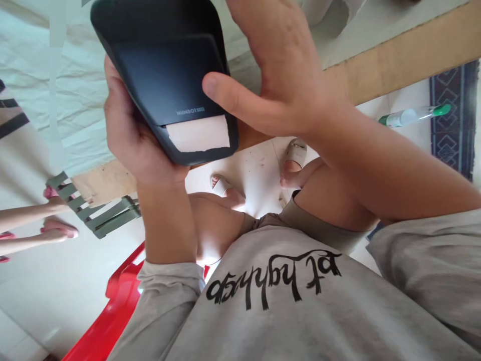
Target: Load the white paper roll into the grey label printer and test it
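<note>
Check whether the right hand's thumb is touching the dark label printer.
Cannot tell: in the head view the right hand holds its thumb across the label printer, with neither contact nor gap plainly visible.

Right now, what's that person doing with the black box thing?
The person is seated and looking down. Their left hand grips a dark handheld label printer from underneath. A strip of pale label paper sticks out of its slot. The right hand rests against the printer's side, thumb stretched toward the paper. Below are their sandalled feet, and a green-capped marker lies to one side.
</note>
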The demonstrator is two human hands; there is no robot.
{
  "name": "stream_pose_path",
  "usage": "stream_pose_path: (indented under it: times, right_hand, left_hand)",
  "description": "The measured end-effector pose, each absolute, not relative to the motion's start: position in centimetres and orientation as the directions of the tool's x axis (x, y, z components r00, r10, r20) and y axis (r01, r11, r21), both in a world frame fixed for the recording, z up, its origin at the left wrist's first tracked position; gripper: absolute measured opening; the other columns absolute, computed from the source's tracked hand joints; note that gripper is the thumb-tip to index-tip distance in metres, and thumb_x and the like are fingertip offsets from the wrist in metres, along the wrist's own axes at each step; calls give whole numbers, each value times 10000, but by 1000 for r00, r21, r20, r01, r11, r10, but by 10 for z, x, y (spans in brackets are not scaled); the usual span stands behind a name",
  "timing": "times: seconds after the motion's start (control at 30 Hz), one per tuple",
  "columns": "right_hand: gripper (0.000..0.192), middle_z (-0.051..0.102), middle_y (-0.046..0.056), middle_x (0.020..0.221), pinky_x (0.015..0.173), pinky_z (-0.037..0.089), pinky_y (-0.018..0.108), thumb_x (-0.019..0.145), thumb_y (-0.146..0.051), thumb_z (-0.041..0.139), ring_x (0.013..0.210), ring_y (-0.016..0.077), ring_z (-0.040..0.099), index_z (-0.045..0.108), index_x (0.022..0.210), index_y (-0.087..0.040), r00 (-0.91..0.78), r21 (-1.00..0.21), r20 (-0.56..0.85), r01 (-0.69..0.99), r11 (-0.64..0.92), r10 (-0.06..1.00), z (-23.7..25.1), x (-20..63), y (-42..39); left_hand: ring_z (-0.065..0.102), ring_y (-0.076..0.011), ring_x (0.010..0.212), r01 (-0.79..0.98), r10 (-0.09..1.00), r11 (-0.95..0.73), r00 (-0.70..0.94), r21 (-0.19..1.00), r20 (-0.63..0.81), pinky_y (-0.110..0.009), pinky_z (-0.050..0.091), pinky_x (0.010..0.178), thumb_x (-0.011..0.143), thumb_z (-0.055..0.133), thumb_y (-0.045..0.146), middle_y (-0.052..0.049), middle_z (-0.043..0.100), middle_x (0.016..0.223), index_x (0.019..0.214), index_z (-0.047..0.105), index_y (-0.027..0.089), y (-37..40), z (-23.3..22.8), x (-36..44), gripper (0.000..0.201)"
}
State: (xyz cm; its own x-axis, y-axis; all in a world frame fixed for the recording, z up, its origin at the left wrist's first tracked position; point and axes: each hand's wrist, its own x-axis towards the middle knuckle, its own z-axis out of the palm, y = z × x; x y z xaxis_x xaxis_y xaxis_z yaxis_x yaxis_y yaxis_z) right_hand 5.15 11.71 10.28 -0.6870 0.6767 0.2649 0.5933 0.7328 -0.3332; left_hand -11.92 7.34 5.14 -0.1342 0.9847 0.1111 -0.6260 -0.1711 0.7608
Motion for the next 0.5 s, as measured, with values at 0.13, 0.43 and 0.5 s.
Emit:
stream_pose_path:
  times: [0.13, 0.43, 0.5]
  right_hand:
    - [789, 407, 38, 1425, 1197, 285, 98, 854, -562, 131, 1386, -16, 369, 307, 1421, -43, -745, -345, 275, 514, 785, 608, 104, 54, 113]
    - [795, 470, 57, 1293, 1155, 343, 210, 835, -507, 167, 1451, 71, 319, 319, 1431, -4, -735, -268, 324, 532, 803, 596, 91, 56, 120]
    - [805, 472, 62, 1279, 1113, 379, 221, 829, -517, 169, 1447, 85, 319, 318, 1432, -5, -737, -275, 312, 534, 799, 600, 91, 56, 121]
  left_hand:
    - [646, -162, 983, -754, 991, -128, -117, 645, 60, -356, 452, 1083, 974, 9, 199, -104, 596, 1053, 1056, 487, 111, 72, 51, -121, 493]
    - [641, -82, 912, -708, 982, -190, -149, 680, 119, -264, 467, 1015, 992, 68, 158, -39, 612, 933, 998, 503, 97, 69, 52, -116, 439]
    - [633, -69, 884, -687, 979, -204, -150, 697, 138, -272, 474, 994, 991, 59, 149, -43, 604, 940, 1029, 470, 84, 70, 52, -116, 418]
